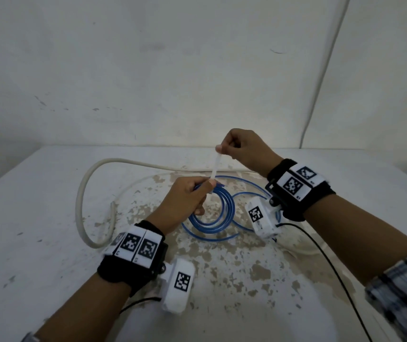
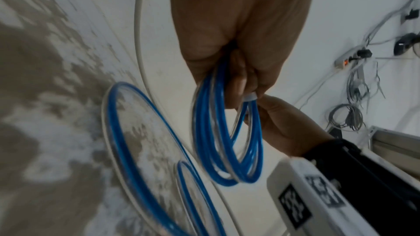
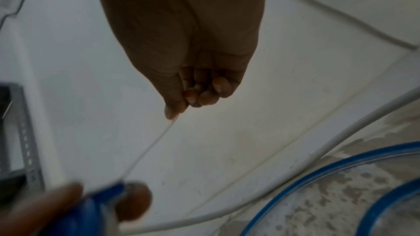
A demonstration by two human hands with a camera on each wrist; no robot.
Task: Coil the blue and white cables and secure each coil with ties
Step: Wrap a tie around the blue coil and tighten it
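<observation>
My left hand [image 1: 192, 193] [image 2: 238, 71] grips a small coil of blue cable [image 1: 218, 211] [image 2: 227, 135] above the table. A thin white tie [image 1: 214, 166] [image 3: 150, 146] runs from the coil up to my right hand [image 1: 232, 146] [image 3: 181, 103], which pinches its upper end and holds it taut. Looser loops of the blue cable [image 1: 204, 235] [image 3: 318, 173] lie on the table under the hands. The thick white cable [image 1: 84, 191] [image 3: 295, 161] lies uncoiled in a wide curve on the left and behind.
The white table [image 1: 37, 243] has worn, flaking patches in the middle. A wall stands close behind, with a pipe [image 1: 325, 70] running up it at right. A black wire [image 1: 330, 265] trails from my right wrist band. Power strips and cords [image 2: 354, 82] lie beyond the table.
</observation>
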